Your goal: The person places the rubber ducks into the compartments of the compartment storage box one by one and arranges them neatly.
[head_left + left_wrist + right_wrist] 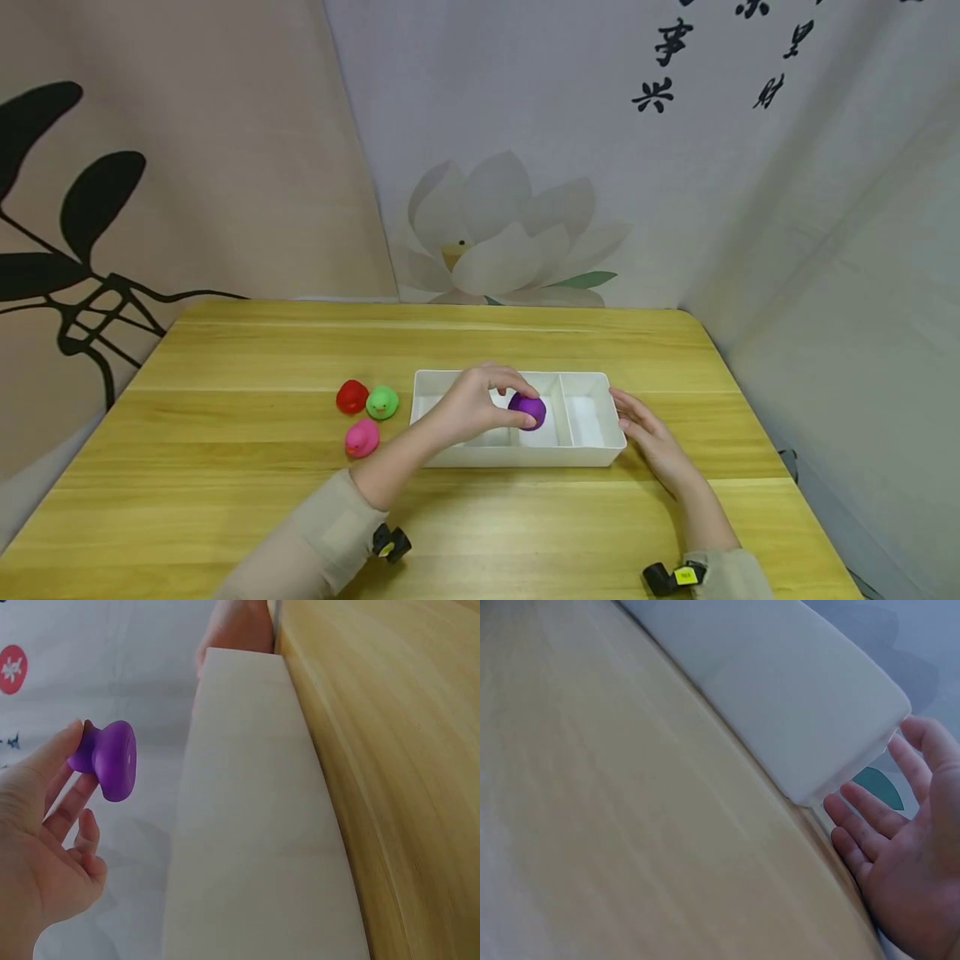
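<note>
My left hand (471, 407) pinches a purple rubber duck (529, 412) between thumb and fingers, above the middle of a white divided box (525, 457). In the left wrist view the purple duck (116, 759) is tipped on its side, with its flat base facing the box wall (247, 802). My right hand (658, 442) is at the box's right end, its fingers loosely extended and fingertips touching the end wall. From the right wrist view, the right hand (907, 847) has its palm facing the box (795, 697). My left hand hides part of the box's left side.
To the left of the box, a red toy (352, 397), a green duck (382, 402) and a pink duck (362, 438) lie close together on the wooden table (247, 467). A printed curtain (525, 100) hangs behind the table's far edge.
</note>
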### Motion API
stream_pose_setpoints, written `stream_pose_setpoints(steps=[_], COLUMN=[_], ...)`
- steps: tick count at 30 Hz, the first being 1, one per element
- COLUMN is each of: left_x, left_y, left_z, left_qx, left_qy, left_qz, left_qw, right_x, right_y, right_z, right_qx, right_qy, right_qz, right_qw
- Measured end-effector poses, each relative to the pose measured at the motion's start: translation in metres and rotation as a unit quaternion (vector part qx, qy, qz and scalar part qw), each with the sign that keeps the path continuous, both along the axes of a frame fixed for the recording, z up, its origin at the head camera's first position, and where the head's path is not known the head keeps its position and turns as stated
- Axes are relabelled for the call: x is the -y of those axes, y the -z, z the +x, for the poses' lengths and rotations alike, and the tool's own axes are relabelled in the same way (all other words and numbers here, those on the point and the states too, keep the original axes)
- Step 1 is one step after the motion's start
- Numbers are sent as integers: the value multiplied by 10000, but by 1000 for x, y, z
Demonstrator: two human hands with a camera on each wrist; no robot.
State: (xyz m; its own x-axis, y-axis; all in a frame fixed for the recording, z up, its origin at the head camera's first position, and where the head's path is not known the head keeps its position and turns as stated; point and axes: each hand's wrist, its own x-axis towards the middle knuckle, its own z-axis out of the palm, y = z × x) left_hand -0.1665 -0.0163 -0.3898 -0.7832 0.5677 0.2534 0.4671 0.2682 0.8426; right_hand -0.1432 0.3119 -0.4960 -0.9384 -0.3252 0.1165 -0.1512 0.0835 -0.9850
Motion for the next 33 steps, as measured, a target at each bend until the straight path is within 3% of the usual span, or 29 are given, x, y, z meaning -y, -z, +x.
stream_pose_setpoints(steps=[7,13,21,33], left_x=[-20,-35,-52,-69], left_y=[5,9,13,18], left_z=[-8,-14,-19,-26], left_qx=[148,87,-73,314], left_qy=[61,201,174,65], left_qz=[-77,41,-98,-148], left_qw=[9998,9998,9998,9994], right_x=[-1,-1,-1,-1], right_y=[1,3,4,3], right_z=[0,-1,-1,-1], right_qx=[-22,-48,-23,-115], right_qy=[-50,-36,15,-88], right_qz=[-22,-52,-65,-47], right_qw=[10000,10000,10000,9999])
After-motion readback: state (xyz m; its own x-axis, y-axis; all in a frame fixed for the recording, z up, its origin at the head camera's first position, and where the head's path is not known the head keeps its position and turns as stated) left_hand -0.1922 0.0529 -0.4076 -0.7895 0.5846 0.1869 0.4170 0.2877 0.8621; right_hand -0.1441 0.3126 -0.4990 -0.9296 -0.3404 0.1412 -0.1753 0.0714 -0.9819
